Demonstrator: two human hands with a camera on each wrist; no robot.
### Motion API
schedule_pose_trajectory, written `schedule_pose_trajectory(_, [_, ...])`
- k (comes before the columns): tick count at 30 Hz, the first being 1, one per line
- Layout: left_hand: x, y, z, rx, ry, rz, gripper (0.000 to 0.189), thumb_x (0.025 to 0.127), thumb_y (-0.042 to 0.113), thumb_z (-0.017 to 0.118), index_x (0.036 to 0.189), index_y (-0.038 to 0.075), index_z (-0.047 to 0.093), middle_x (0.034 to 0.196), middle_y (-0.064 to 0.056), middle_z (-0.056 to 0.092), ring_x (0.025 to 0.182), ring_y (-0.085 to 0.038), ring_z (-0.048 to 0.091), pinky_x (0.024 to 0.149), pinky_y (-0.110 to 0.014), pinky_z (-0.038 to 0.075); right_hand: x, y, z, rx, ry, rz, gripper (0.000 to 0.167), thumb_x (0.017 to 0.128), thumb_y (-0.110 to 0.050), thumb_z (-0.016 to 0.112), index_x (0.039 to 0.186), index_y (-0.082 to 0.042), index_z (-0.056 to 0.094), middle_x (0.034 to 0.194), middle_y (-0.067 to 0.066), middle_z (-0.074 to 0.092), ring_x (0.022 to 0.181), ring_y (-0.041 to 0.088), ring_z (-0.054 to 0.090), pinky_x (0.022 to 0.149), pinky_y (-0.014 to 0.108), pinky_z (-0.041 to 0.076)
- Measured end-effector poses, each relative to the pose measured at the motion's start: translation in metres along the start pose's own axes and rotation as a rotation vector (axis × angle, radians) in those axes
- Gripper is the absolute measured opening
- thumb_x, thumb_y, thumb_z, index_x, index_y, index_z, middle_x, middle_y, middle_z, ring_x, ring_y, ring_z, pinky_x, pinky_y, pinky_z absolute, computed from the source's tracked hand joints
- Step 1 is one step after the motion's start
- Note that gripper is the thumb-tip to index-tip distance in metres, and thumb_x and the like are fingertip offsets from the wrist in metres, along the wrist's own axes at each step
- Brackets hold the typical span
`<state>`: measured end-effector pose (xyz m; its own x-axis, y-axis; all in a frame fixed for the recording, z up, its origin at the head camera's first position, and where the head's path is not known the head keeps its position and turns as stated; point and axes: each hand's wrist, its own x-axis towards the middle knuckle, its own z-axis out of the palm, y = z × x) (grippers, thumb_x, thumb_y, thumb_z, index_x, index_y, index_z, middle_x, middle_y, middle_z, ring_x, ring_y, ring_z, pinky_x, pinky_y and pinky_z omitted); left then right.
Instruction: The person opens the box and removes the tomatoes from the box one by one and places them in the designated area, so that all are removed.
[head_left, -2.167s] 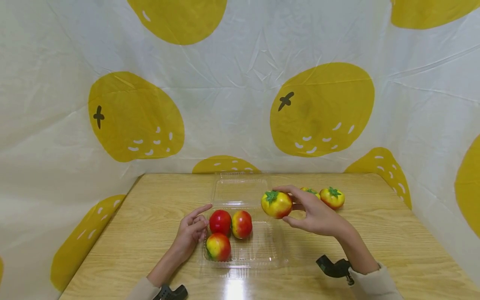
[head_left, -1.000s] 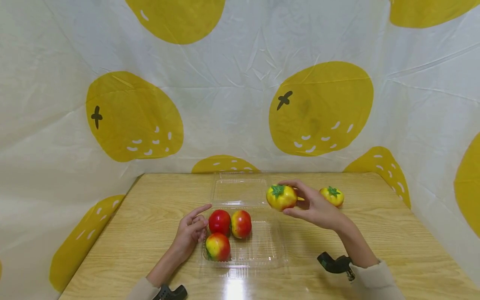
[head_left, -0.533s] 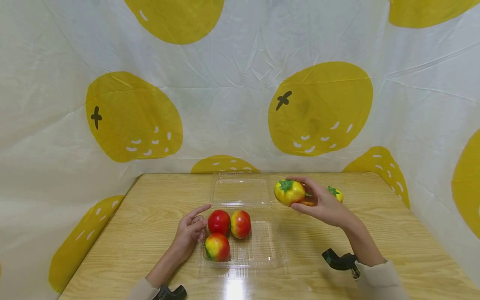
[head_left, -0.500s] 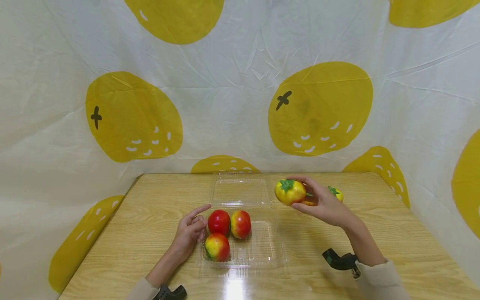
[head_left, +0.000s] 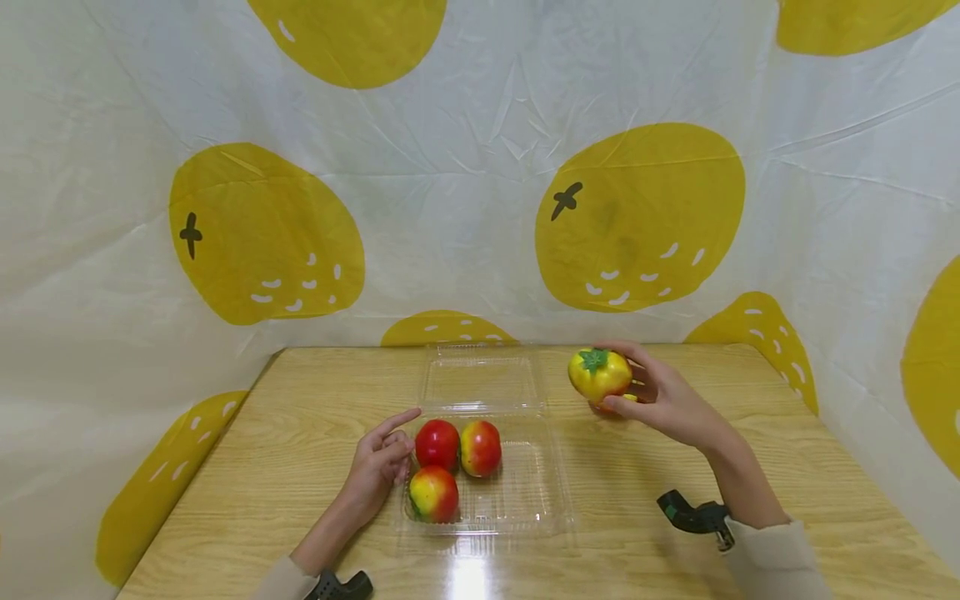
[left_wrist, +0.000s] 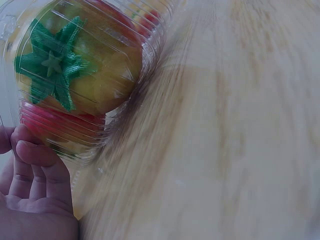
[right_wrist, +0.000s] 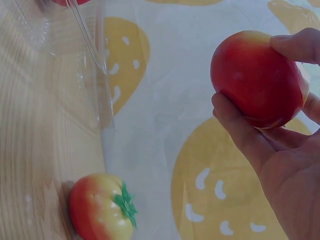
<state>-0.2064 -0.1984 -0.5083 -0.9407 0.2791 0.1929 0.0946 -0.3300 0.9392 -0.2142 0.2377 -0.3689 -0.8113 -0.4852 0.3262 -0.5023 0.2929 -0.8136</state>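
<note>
My right hand (head_left: 663, 400) grips a yellow-and-red tomato (head_left: 598, 373) with a green star-shaped calyx, raised over the table right of the container. In the right wrist view, thumb and fingers curl round the red underside of this tomato (right_wrist: 257, 77). A clear plastic container (head_left: 517, 500) lies with its lid (head_left: 483, 382) folded back. Three tomatoes sit inside it: a red one (head_left: 437, 443), a red-yellow one (head_left: 481, 448) and another (head_left: 434, 493) in front. My left hand (head_left: 377, 462) pinches the container's left edge, index finger stretched out.
Another tomato (right_wrist: 97, 207) stands on the wooden table (head_left: 300, 433); in the head view the right hand mostly hides what lies behind it. A white curtain (head_left: 450, 233) with yellow fruit prints hangs at the back and sides.
My right hand has carried the tomato right and toward the back, away from the container. It now covers the tomatoes on the table behind it. The left hand stays put.
</note>
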Motion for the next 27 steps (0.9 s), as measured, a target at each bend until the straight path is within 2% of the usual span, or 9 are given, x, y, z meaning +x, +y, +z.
schedule_pose_trajectory(10, [-0.001,-0.002,-0.001,0.015,0.007,-0.003,0.053,0.101,-0.001,0.051,0.152,-0.010,0.038,0.076,0.007,0.060,0.054,-0.005,0.052,0.051,-0.015,0.044,-0.004,0.005,-0.010,-0.081,0.052,-0.026,0.064,0.096,0.000,0.068,0.153,-0.005,0.040,0.146,0.004,0.048,0.124,-0.004,0.054,0.098,0.013,0.050])
schedule_pose_trajectory(20, [0.000,-0.002,-0.001,0.026,0.004,0.007,0.052,0.101,-0.001,0.050,0.151,-0.010,0.038,0.076,0.007,0.060,0.054,-0.005,0.051,0.051,-0.015,0.045,-0.008,0.009,-0.021,-0.037,0.062,-0.036,0.068,0.098,0.003,0.063,0.158,-0.007,0.034,0.150,-0.012,0.041,0.127,-0.005,0.051,0.094,0.015,0.054])
schedule_pose_trajectory(27, [-0.001,-0.001,-0.001,0.020,0.007,0.000,0.052,0.101,-0.001,0.050,0.151,-0.010,0.039,0.076,0.007,0.060,0.054,-0.005,0.052,0.051,-0.015,0.045,-0.009,0.013,-0.026,-0.023,0.082,-0.055,0.066,0.096,0.007,0.062,0.156,-0.003,0.036,0.144,-0.009,0.047,0.125,-0.001,0.054,0.092,0.015,0.054])
